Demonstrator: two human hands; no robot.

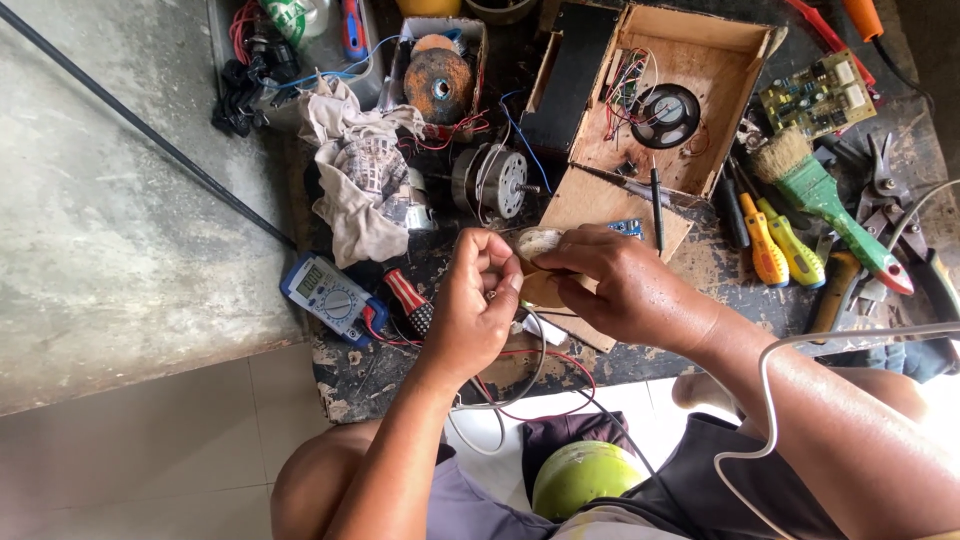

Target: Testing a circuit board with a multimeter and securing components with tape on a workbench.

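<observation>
My left hand (478, 300) is closed in a pinch around something small near its fingertips; what it is I cannot make out. My right hand (620, 285) meets it from the right, fingers closed on a small pale, roundish part (538, 242) held between both hands. Thin white and red wires (540, 375) hang down from the hands toward my lap. Both hands hover over the dark, worn workbench (350, 375), just in front of a plywood flap (600, 200).
A blue multimeter (325, 293) lies left of my hands, a crumpled cloth (360, 175) and small electric motor (492, 180) behind. An open wooden box with a speaker (665, 115) sits at the back. Screwdrivers (768, 245), a green brush (825, 195), pliers and a circuit board (818, 95) lie right.
</observation>
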